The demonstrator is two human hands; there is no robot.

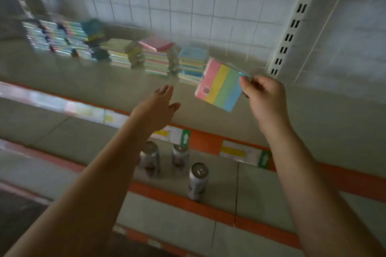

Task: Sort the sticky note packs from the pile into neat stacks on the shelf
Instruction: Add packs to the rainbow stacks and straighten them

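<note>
Right hand [263, 94]: pinching sticky note pack [222, 84], centre right | left hand [160, 104]: fingers straight, empty | stacks [117, 48] on shelf [87, 75], upper left.

one head-worn view looks forward and down, close over the shelf [125, 81], both forearms reaching in.

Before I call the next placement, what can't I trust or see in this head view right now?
- Stacks at far left of the shelf: motion blur, pack edges and counts unreadable.
- Round sticker on the pack that the right hand pinches: print too small.
- The pack's far corner: covered by that hand's fingers.
- The source pile: not in view.
- Labels on the three cans below: blurred, dim.
- Left hand: open, holds nothing.
</note>
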